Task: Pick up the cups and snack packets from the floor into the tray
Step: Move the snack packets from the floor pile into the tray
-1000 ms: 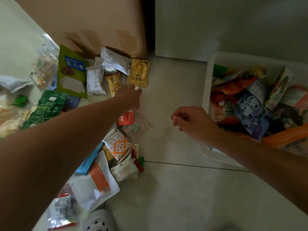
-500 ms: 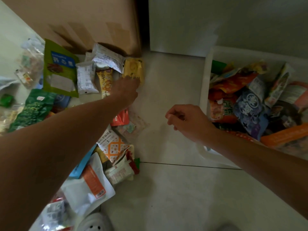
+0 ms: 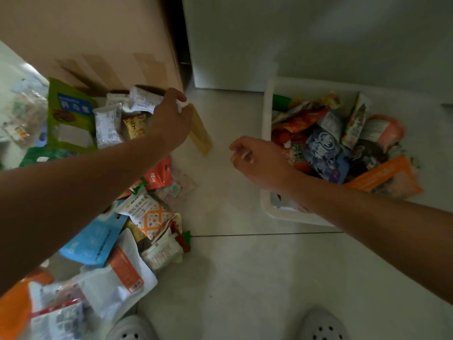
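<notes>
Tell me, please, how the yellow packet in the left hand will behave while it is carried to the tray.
The yellow packet looks flat and thin, so it is probably light and floppy. The left hand pinches only its top end, so it will likely dangle and swing. Its film may be slippery.

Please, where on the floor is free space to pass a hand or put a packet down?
Bare tile runs between the packet pile and the white tray, and widens below the tile seam down to the shoes. Crowded: the pile along the left, and the tray, heaped full. The left hand holds a yellow packet; the right hand is empty.
</notes>
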